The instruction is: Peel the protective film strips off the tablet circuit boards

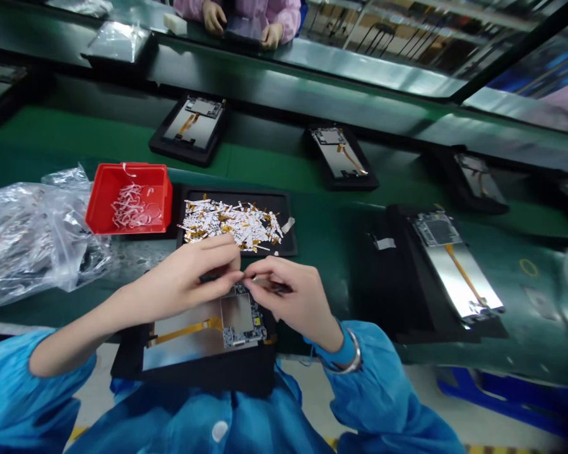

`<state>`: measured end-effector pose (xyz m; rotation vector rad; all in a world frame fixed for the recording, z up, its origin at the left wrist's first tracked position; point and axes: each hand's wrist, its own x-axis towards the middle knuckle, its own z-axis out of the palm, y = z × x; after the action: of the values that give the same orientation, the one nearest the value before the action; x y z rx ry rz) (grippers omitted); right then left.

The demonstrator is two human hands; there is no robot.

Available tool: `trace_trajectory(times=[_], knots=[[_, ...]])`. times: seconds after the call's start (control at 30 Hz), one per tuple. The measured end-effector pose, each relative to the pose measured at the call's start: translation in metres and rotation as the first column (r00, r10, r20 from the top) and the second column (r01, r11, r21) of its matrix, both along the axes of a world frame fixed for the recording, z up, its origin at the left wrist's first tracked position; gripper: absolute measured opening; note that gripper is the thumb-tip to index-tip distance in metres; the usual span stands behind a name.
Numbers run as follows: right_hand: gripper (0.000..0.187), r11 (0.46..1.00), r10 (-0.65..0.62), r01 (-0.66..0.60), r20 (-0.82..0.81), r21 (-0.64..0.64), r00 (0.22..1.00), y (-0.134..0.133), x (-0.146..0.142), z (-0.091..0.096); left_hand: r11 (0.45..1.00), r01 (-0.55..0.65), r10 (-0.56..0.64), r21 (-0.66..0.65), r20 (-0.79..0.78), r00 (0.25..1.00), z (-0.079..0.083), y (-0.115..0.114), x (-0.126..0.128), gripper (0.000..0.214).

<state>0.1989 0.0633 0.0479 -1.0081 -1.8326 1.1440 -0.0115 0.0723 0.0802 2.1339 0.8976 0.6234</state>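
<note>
My left hand [203, 275] and my right hand [286, 287] meet fingertip to fingertip, both pinched closed. Whatever small piece is between the fingers is too hidden to name. Just below them is a tablet screen assembly [184, 350] with its silvery back facing up. It carries a circuit board [240, 315] and an orange flex cable [184, 330], and rests on a black foam pad [203, 373] at the table's near edge. Beyond my hands, a black tray [284, 205] holds a heap of small white and amber flex strips [231, 221].
A red bin [163, 189] with peeled white strips stands left of the tray, beside a clear plastic bag [33, 233]. Another screen assembly [459, 265] lies at right. Several more, such as one screen [196, 123], sit on the green conveyor [265, 161]. Across it are a co-worker's hands [271, 36].
</note>
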Motion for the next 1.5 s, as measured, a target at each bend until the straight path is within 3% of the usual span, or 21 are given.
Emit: trace_trajectory(times=[0.1,0.2,0.33,0.47,0.57,0.63,0.7,0.77,0.8,0.9,0.97,1.1,1.23,1.33,1.5], knots=[[0.011,0.971,0.03,-0.058,-0.126,-0.23,0.992,-0.003,0.0,-0.006,0.996,-0.058,0.062,-0.064,0.071,0.996,-0.006,-0.005,0.002,0.025],[0.022,0.889,0.113,-0.209,-0.247,-0.408,0.962,-0.002,0.003,-0.006,0.992,-0.057,0.074,-0.116,0.146,0.987,-0.012,-0.008,0.005,0.027],[0.031,0.804,0.137,-0.326,-0.378,-0.497,0.915,0.001,0.006,-0.003,0.983,-0.184,0.18,0.0,0.199,0.963,-0.018,-0.012,0.013,0.021],[0.016,0.832,0.078,-0.286,-0.411,-0.475,0.908,0.008,0.007,-0.009,0.984,-0.179,0.175,0.005,0.173,0.969,-0.019,-0.014,0.015,0.018],[0.011,0.878,0.039,-0.199,-0.35,-0.436,0.936,0.015,0.011,-0.021,0.972,-0.236,0.232,0.024,0.105,0.967,-0.017,-0.008,-0.008,0.016],[0.011,0.921,0.023,-0.113,-0.236,-0.374,0.971,0.02,0.015,-0.03,0.877,-0.439,0.45,0.197,-0.013,0.893,-0.017,-0.003,-0.035,0.017],[0.009,0.974,0.029,-0.047,-0.088,-0.221,0.996,0.022,0.019,-0.041,0.681,-0.59,0.692,0.435,-0.116,0.713,-0.019,0.003,-0.065,0.03],[0.009,0.999,0.031,-0.03,0.023,-0.021,0.999,0.023,0.021,-0.05,0.563,-0.61,0.809,0.557,-0.219,0.546,-0.023,0.007,-0.088,0.039],[0.009,0.997,0.03,-0.033,0.052,0.064,0.998,0.023,0.021,-0.053,0.552,-0.599,0.823,0.58,-0.264,0.503,-0.025,0.008,-0.095,0.038],[0.012,0.983,0.033,-0.051,0.105,0.176,0.994,0.023,0.018,-0.06,0.56,-0.575,0.824,0.597,-0.323,0.466,-0.032,0.006,-0.091,0.025],[0.012,0.981,0.035,-0.056,0.114,0.185,0.993,0.022,0.015,-0.063,0.592,-0.554,0.79,0.585,-0.286,0.542,-0.036,0.0,-0.074,0.022],[0.014,0.98,0.086,-0.109,0.139,0.164,0.987,0.021,0.01,-0.066,0.798,-0.436,0.547,0.416,-0.195,0.814,-0.045,-0.017,-0.031,0.011],[0.017,0.964,0.152,-0.195,0.227,0.179,0.962,0.023,0.014,-0.065,0.929,-0.338,0.354,0.151,-0.103,0.929,-0.065,-0.029,-0.005,0.018],[0.02,0.941,0.233,-0.301,0.349,0.155,0.908,0.027,0.02,-0.058,0.964,-0.255,0.261,0.069,-0.096,0.961,-0.077,-0.032,-0.002,0.025],[0.027,0.909,0.289,-0.41,0.585,0.083,0.758,0.034,0.03,-0.048,0.966,-0.154,0.183,0.206,-0.134,0.974,-0.084,-0.034,-0.005,0.024]])
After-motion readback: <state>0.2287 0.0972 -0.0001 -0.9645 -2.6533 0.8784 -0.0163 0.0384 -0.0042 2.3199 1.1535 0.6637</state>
